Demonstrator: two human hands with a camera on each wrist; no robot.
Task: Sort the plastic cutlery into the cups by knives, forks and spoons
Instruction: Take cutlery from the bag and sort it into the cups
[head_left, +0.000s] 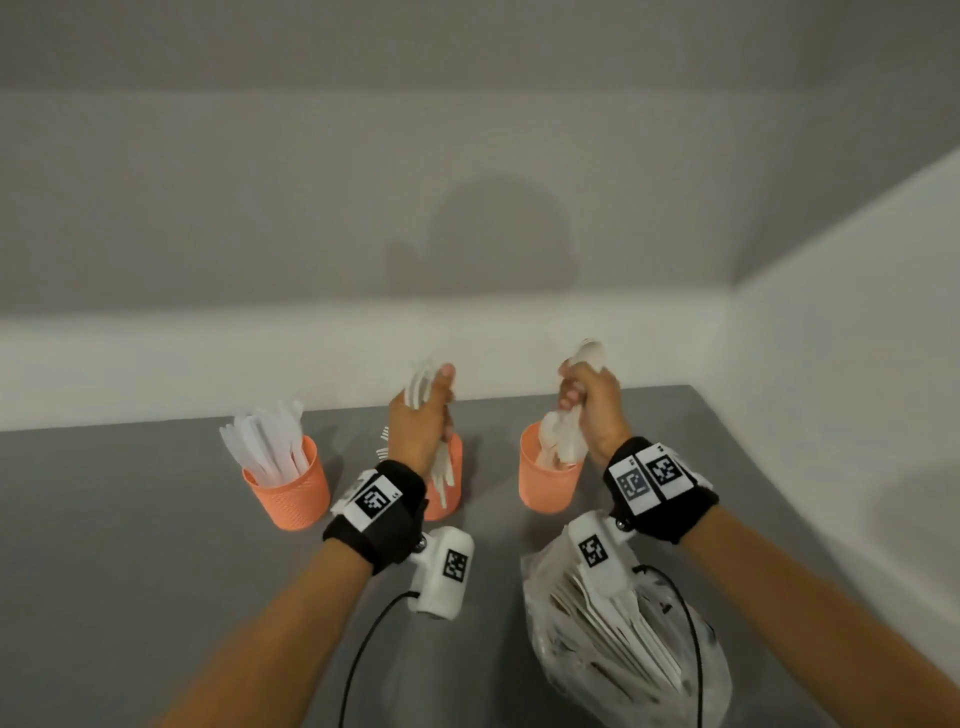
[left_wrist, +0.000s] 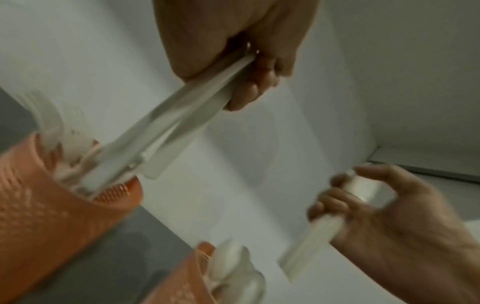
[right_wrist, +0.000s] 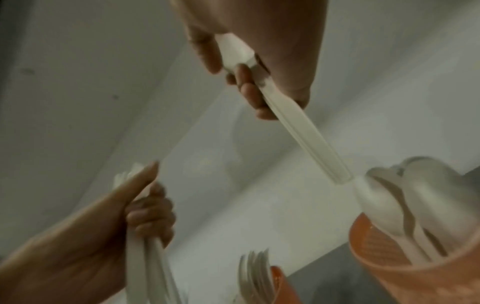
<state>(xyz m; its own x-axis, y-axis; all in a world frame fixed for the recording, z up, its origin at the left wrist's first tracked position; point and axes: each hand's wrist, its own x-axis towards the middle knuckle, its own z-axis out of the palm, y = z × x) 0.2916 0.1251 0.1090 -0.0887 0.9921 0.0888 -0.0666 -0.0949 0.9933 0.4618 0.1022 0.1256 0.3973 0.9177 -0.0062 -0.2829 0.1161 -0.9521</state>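
1. Nearest the head camera, at lower right, a clear plastic bag (head_left: 623, 639) of white cutlery lies on the grey table (head_left: 130, 545).
2. Black wristbands carry white tags with black square-pattern markers; no readable writing shows.
3. At centre frame the left hand (head_left: 423, 415) curls round a bunch of forks (head_left: 418, 389), handles pointing down into the middle orange cup (head_left: 447, 493).
4. To its right, the right hand (head_left: 592, 405) curls round a spoon (head_left: 589, 353) above the right orange cup (head_left: 545, 483), which holds spoons.
5. At centre left, the left orange cup (head_left: 288, 493) holds knives (head_left: 267, 447).
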